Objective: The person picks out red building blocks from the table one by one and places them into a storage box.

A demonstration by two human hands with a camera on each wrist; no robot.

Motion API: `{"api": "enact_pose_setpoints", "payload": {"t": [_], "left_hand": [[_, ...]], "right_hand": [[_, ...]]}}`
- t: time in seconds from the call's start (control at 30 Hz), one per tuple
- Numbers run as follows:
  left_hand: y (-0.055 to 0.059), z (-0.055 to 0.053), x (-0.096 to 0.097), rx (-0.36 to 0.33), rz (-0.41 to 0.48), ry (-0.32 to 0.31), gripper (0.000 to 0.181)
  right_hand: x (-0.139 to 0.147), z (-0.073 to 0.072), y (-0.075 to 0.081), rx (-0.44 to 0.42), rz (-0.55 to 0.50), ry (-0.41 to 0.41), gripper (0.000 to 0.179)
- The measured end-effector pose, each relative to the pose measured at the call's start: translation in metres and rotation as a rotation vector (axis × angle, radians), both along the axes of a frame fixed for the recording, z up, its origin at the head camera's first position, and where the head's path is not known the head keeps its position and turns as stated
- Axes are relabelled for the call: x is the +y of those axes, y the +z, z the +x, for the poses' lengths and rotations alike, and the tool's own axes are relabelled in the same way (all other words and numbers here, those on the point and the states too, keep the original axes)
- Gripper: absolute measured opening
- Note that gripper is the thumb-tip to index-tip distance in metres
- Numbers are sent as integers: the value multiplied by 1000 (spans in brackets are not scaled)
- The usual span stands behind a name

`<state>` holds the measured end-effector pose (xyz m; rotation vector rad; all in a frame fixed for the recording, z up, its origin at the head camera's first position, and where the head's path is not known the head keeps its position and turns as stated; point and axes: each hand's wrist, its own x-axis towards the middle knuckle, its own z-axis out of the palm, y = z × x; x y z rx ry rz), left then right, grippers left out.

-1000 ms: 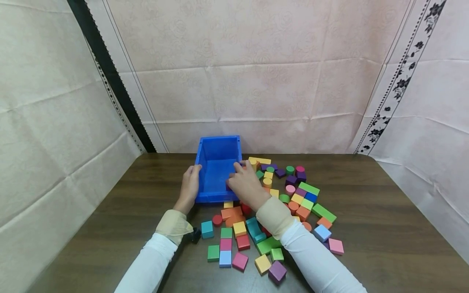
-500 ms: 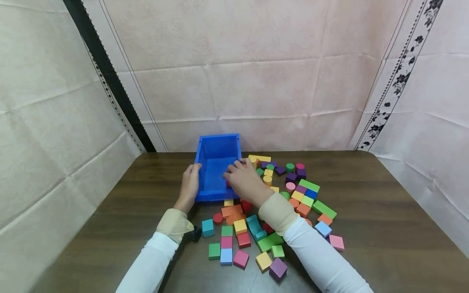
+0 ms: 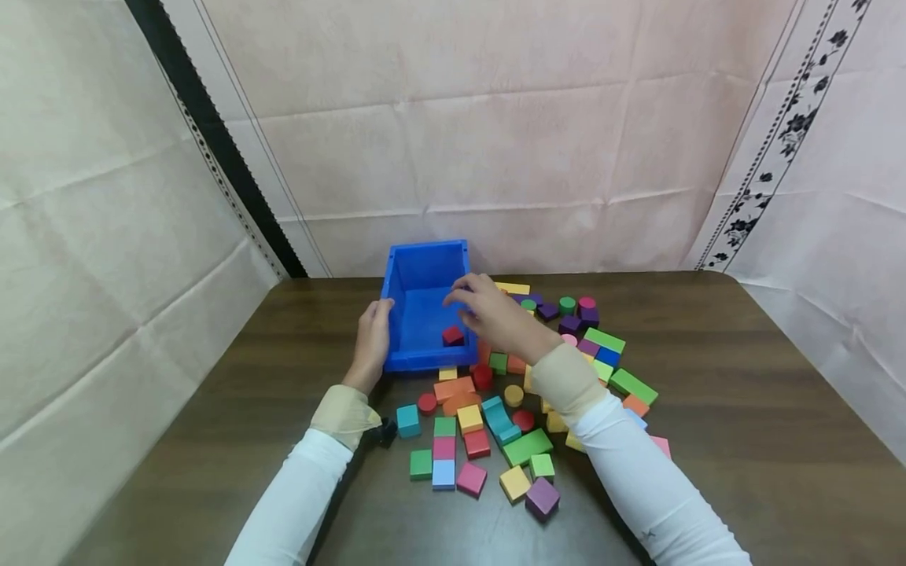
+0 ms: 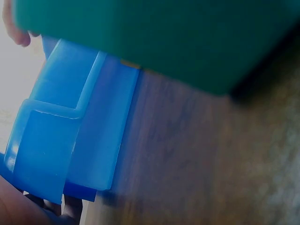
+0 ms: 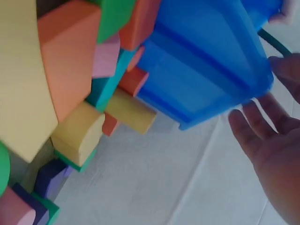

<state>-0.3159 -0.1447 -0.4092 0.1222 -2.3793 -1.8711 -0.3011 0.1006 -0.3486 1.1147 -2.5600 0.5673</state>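
A blue plastic bin [image 3: 425,362] stands at the far middle of the table, with a red block [image 3: 453,336] lying inside near its front right corner. My left hand [image 3: 371,342] grips the bin's left wall. In the left wrist view the bin's outer side [image 4: 51,150] shows, with part of the left hand at the lower left corner. Over the bin's right rim, my right hand [image 3: 502,318] is raised, its fingers loosely bent and no block visible in them. The right wrist view has the right hand [image 5: 276,140] with fingers spread beside the bin's rim.
Many coloured wooden blocks lie right of and in front of the bin, such as a purple cube [image 3: 542,500], a green block [image 3: 633,387] and a teal cube [image 3: 408,420]. A blurred teal shape [image 4: 140,37] fills the top of the left wrist view. Pale cloth [image 3: 453,141] hangs behind.
My right hand has lifted from the bin's front right part toward the right rim, leaving the red block fully visible inside. The left hand keeps its grip. The head view has tilted slightly down.
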Motion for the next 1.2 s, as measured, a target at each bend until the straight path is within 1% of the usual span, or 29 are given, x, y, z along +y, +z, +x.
{"api": "enact_pose_setpoints", "payload": {"t": [0.1, 0.23, 0.33, 0.43, 0.53, 0.67, 0.77, 0.87, 1.03, 1.13, 1.2], "left_hand": [[0, -1, 1, 9, 1, -1, 65], [1, -2, 1, 5, 6, -1, 63], [2, -4, 2, 5, 10, 0, 60], [3, -4, 2, 7, 11, 5, 59], [3, -6, 2, 9, 11, 8, 61], [1, -6, 2, 2, 9, 9, 61], [1, -7, 2, -5, 8, 7, 60], [1, -7, 2, -5, 10, 4, 61], [2, -8, 2, -6, 6, 7, 61], [2, -7, 1, -11, 6, 10, 59], [2, -6, 1, -19, 2, 11, 59]], "right_hand": [[7, -1, 3, -62, 0, -54, 30], [13, 1, 7, -174, -17, -109, 38], [16, 2, 11, -234, -20, -136, 45], [17, 2, 14, -276, -2, -162, 50], [18, 2, 17, -328, 8, -183, 47], [20, 3, 17, -390, 35, -206, 33], [22, 3, 16, -449, 82, -205, 28], [24, 3, 16, -490, 148, -188, 27], [25, 6, 17, -552, 235, -132, 25], [24, 8, 16, -624, 263, -116, 27], [22, 10, 14, -655, 290, -119, 30]]}}
